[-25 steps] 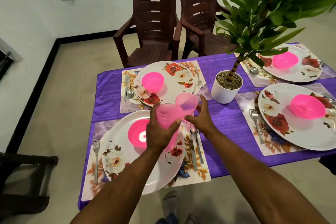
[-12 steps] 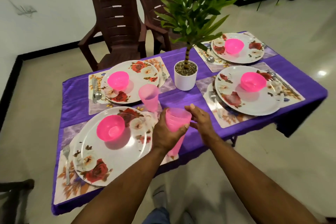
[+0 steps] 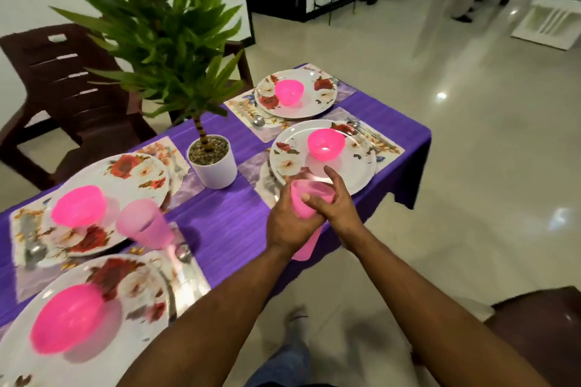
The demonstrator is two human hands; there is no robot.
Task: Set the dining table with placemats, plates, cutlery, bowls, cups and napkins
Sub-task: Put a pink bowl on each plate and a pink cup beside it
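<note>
My left hand [image 3: 287, 223] grips a stack of pink cups [image 3: 306, 203] over the table's near edge. My right hand [image 3: 334, 203] curls its fingers round the top cup's rim. One pink cup [image 3: 146, 226] stands on the purple cloth [image 3: 220, 226] between the two left settings. Several floral plates, such as the near right one [image 3: 361, 176], each carry a pink bowl [image 3: 325, 144] and lie on floral placemats [image 3: 388, 148]. Spoons and forks [image 3: 257, 121] lie beside the plates.
A white pot [image 3: 215, 166] with a tall green plant stands mid-table. A brown plastic chair [image 3: 63, 85] is behind the table at left; another dark chair [image 3: 540, 324] shows at bottom right. Glossy floor spreads to the right, with a person standing far back.
The view has swung right along the table. Both hands carried the cup stack to the right, toward the near right plate. My right hand has closed on the top cup.
</note>
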